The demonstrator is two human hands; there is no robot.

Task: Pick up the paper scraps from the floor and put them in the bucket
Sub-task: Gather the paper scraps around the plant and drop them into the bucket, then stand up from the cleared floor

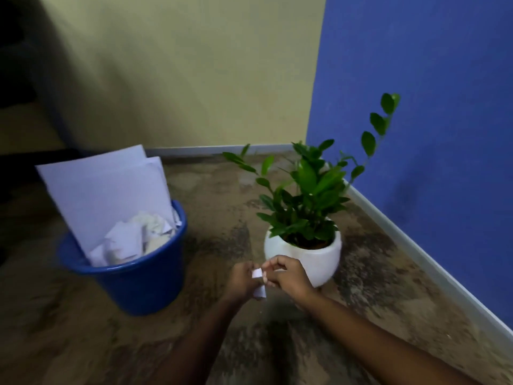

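Observation:
A blue bucket point(138, 284) stands on the floor at the left, filled with crumpled paper and large white sheets point(108, 190) that stick up out of it. My left hand point(243, 279) and my right hand point(288, 276) meet in front of me, to the right of the bucket and above the floor. Small white paper scraps point(257, 273) are pinched between the fingers of both hands, and one piece point(260, 291) hangs below my left hand.
A green plant in a round white pot point(305, 259) stands just behind my hands. A blue wall point(430, 134) runs along the right and a cream wall point(180, 79) along the back. The floor point(111, 343) is mottled brown carpet.

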